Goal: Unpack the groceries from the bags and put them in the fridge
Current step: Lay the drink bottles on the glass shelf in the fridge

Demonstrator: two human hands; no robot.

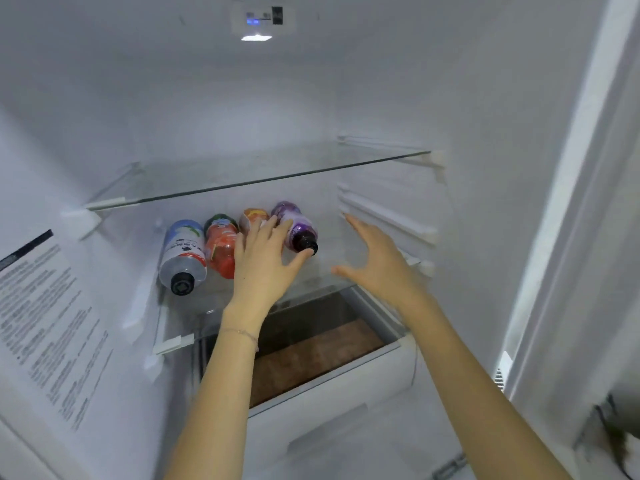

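Observation:
Several drink bottles lie side by side on the lower glass shelf (311,284) of the open fridge, caps toward me: a white one (182,252), a red one (220,247), an orange one (252,216) and a purple one (296,226). My left hand (265,261) lies flat over the orange bottle with straight fingers, its thumb touching the purple bottle's black cap. My right hand (377,259) hovers open to the right of the purple bottle, holding nothing.
An upper glass shelf (263,180) spans the fridge above the bottles. Below the lower shelf a white drawer (332,386) stands open, showing a brown bottom. A printed label (45,327) is stuck on the left wall. The door frame (561,237) runs down the right.

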